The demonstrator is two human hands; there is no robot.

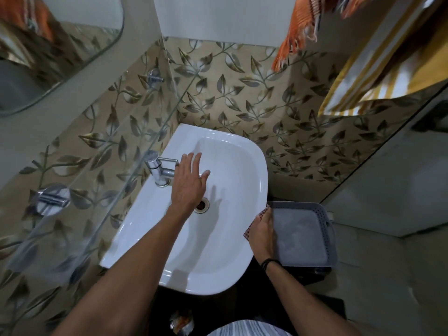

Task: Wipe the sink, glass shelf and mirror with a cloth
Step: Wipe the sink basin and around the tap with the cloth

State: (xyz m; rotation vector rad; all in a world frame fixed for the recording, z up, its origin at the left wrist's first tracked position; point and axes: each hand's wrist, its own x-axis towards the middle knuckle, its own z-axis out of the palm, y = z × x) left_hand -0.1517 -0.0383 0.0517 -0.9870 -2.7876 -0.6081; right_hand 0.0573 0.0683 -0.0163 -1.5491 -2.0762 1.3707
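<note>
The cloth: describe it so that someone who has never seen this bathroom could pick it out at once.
Start at the white sink, then go to its right rim, where a grey basket stands alongside. Between them the right hand grips the cloth, only its edges peeking out. Its small red-and-white check sets it apart from the orange fringed towel and yellow-striped towel hanging above.
</note>
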